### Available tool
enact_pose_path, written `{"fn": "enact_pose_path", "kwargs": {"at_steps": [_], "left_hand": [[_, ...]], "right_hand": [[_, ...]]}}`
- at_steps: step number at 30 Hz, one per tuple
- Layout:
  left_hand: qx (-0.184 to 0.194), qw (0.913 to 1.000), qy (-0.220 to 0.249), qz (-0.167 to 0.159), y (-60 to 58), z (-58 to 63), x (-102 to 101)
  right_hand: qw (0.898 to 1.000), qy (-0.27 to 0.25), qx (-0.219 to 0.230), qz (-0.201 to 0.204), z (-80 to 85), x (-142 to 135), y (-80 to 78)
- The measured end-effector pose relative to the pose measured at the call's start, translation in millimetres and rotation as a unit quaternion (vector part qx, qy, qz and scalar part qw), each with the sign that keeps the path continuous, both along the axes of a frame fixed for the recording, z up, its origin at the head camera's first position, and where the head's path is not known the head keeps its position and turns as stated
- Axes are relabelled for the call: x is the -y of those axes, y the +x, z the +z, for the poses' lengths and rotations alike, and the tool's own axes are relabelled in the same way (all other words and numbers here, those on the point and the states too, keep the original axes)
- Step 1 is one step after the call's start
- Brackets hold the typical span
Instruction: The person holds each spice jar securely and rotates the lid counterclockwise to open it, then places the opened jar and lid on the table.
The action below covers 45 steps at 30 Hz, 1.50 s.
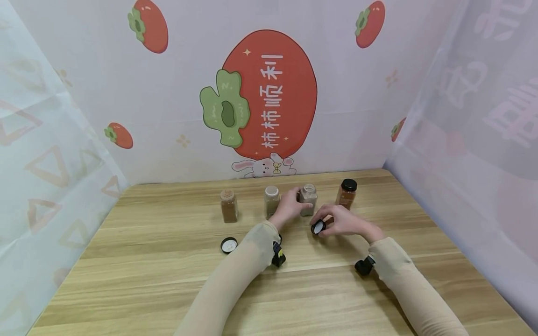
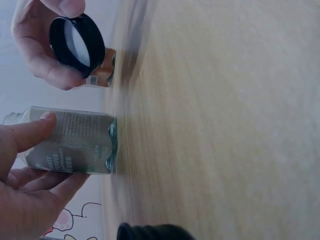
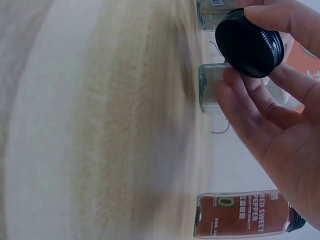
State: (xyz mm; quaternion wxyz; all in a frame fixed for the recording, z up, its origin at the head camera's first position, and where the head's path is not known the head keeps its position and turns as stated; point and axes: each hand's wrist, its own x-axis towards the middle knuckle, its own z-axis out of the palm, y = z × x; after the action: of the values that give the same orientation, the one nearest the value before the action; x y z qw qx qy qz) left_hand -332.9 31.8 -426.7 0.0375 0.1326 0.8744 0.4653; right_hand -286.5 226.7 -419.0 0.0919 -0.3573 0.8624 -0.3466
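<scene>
My left hand [image 1: 290,205] grips a square glass white pepper jar [image 1: 308,205], its thumb on one side and fingers on the other. The jar stands upright on the table with its threaded neck bare; its label reads white pepper in the left wrist view [image 2: 75,145]. My right hand [image 1: 343,221] pinches a black screw lid [image 1: 318,227] by its rim, just in front and to the right of that jar. The lid is tilted on edge, its white liner showing toward me. In the right wrist view the black outside of the lid [image 3: 245,42] shows.
A capped red sweet pepper jar [image 1: 346,196] stands behind my right hand. Left of my left hand is a jar with a whitish top [image 1: 272,198], then a brown spice jar with a perforated top [image 1: 229,210]. Another black lid [image 1: 229,245] lies liner-up on the wooden table [image 1: 147,261].
</scene>
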Motion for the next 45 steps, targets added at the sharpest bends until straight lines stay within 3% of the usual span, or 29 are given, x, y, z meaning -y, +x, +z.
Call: {"fn": "enact_pose_path", "kwargs": {"at_steps": [29, 45], "left_hand": [[-0.006, 1.0, -0.006, -0.002, -0.2, 0.8, 0], [-0.017, 0.9998, 0.001, -0.004, 0.3, 0.5, 0]], "right_hand": [[0.999, 0.009, -0.039, 0.004, -4.4, 7, 2.3], [0.999, 0.039, -0.012, 0.018, -3.7, 12, 0.8]]}}
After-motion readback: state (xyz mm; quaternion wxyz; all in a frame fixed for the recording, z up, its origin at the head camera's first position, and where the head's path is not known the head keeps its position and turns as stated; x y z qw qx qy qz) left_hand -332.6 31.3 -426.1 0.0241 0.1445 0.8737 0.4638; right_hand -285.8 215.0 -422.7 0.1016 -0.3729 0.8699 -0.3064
